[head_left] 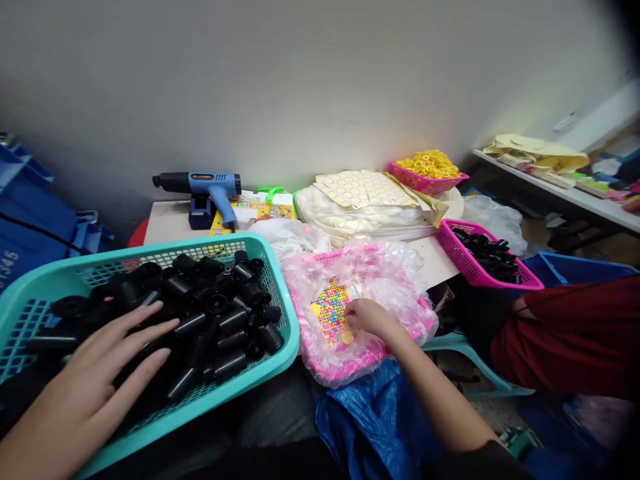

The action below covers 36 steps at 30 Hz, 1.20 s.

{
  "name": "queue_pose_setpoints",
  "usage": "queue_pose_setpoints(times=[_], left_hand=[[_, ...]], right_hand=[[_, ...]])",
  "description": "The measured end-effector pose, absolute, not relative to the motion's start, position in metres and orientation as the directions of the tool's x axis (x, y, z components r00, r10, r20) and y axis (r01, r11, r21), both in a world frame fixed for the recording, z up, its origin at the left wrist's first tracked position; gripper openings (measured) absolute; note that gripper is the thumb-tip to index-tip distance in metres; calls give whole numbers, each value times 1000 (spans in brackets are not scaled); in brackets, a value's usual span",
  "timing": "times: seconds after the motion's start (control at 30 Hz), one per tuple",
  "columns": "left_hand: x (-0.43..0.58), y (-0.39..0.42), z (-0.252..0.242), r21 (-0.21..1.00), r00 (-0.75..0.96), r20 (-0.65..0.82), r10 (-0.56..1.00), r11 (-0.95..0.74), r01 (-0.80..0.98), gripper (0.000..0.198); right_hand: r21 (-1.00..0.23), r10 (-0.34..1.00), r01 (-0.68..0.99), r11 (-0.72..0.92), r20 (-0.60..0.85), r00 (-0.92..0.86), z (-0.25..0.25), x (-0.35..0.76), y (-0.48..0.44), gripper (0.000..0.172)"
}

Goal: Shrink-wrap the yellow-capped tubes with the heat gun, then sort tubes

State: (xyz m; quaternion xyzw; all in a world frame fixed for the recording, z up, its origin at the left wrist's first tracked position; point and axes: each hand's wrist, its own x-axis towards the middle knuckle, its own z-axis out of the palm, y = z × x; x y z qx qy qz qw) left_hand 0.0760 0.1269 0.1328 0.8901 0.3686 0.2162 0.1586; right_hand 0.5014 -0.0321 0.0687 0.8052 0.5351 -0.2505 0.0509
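Note:
My left hand [107,367] rests over a teal plastic basket [287,313], its fingers stretched out and apart. Beneath and around the fingers lies a heap of black plastic cylinders [233,323], some showing a hollow end. My right hand [367,317] reaches into a pink basket [325,373] lined with clear plastic. Small round beads [333,307] in pink, yellow, blue and orange lie in it, along with a few flat yellow discs [347,337]. The right fingers are curled together at the beads; what sits between the fingertips is hidden.
A blue heat gun [215,190] stands at the back left. Patterned sheets [365,189] lie on a plastic-wrapped stack. Behind is a pink basket of yellow pieces [429,164]. At right, a person in red [580,340] sits by another pink basket [457,257] of black parts.

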Motion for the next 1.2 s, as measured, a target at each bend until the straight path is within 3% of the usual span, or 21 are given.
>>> queue_pose_setpoints(times=[0.17,0.27,0.43,0.53,0.67,0.73,0.8,0.9,1.03,1.2], left_hand=[[82,119,129,461,646,342,683,-721,518,24],[87,125,139,432,639,373,673,-736,522,21],[117,130,164,396,713,335,616,-779,487,28],[145,124,168,380,781,212,588,-785,488,27],[170,113,163,288,750,63,659,-731,618,29],[169,107,161,373,731,100,675,-707,601,27],[160,100,161,538,703,174,690,-664,519,28],[143,82,160,699,666,238,707,-600,388,32],[132,61,148,730,619,329,713,-608,312,36],[132,57,136,735,610,325,723,-599,318,36]], right_hand=[[-123,847,916,-383,-442,295,64,494,-28,25],[-162,880,914,-372,-376,291,63,489,-26,22],[-422,962,865,-271,-136,235,80,469,-18,13],[-573,981,809,-129,46,189,102,445,-10,13],[-712,962,699,64,231,147,134,402,2,18],[-816,948,559,149,279,154,147,380,7,18],[-884,941,421,200,294,169,157,360,10,16],[-887,934,387,251,327,144,167,337,15,13],[-830,923,451,329,384,34,173,322,19,9],[-742,868,527,415,496,15,170,314,17,11]])
